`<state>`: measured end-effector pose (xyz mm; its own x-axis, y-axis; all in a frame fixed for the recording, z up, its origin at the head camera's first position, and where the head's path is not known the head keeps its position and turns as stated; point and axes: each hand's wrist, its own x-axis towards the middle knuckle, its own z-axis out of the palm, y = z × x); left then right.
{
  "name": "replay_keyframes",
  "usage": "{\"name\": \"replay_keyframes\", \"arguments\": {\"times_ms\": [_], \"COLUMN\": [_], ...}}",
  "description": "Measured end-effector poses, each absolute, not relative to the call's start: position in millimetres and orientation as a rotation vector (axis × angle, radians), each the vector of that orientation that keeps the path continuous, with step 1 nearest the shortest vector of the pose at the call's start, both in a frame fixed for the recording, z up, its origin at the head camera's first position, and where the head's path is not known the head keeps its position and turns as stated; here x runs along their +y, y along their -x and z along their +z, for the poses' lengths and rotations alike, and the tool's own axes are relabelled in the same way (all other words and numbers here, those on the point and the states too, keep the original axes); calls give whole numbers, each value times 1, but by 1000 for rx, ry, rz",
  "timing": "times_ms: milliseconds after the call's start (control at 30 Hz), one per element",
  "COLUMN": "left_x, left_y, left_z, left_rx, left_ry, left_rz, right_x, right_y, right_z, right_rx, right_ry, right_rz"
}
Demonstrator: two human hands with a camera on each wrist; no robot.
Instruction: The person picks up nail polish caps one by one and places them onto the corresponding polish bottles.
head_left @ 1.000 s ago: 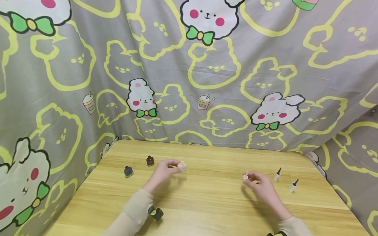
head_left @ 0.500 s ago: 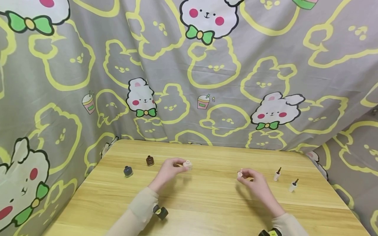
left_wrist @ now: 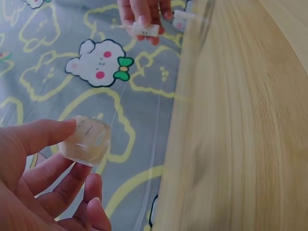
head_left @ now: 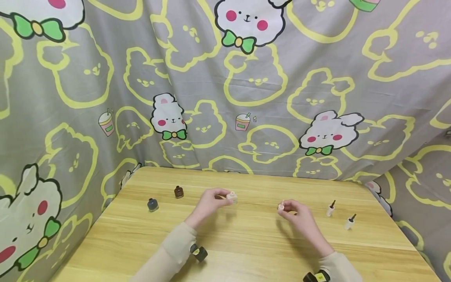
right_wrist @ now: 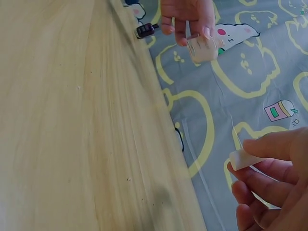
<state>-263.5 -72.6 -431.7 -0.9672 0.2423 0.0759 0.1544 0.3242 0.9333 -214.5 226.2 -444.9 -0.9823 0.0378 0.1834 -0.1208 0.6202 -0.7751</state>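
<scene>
My left hand (head_left: 210,203) pinches a small uncapped nail polish bottle (head_left: 231,197) of pale, milky polish between thumb and fingers, above the middle of the table. Lettering shows on the glass in the left wrist view. Across a gap, my right hand (head_left: 301,216) holds a white nail polish cap (right_wrist: 244,159) by thumb and fingertips. In the head view its brush points upward. Bottle and cap are apart, both held over the wooden tabletop (head_left: 246,243).
At the left stand two more uncapped bottles, one dark brown (head_left: 179,192) and one dark blue (head_left: 152,205). Two white caps (head_left: 330,210) stand at the right with dark brushes upward. A grey patterned curtain (head_left: 211,86) hangs behind the table.
My left hand has moved right with the pale bottle, and my right hand has moved left with the cap. The gap between them has narrowed.
</scene>
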Motion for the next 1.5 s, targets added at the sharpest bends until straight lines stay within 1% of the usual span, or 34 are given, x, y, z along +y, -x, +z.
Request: {"name": "replay_keyframes", "arguments": {"times_ms": [600, 1033, 1333, 1500], "left_x": [-43, -27, -20, -18], "left_y": [262, 255, 250, 248], "left_z": [-429, -439, -443, -445], "left_rx": [2515, 2488, 2480, 2470], "left_ry": [-467, -512, -538, -549], "left_rz": [1672, 1689, 1694, 1682], "right_x": [216, 216, 217, 215], "right_y": [219, 216, 213, 211], "right_z": [-441, -439, -435, -433], "right_rx": [-2616, -2581, -2496, -2480], "right_ry": [-121, -141, -275, -296], "right_rz": [1301, 1293, 1254, 1227]}}
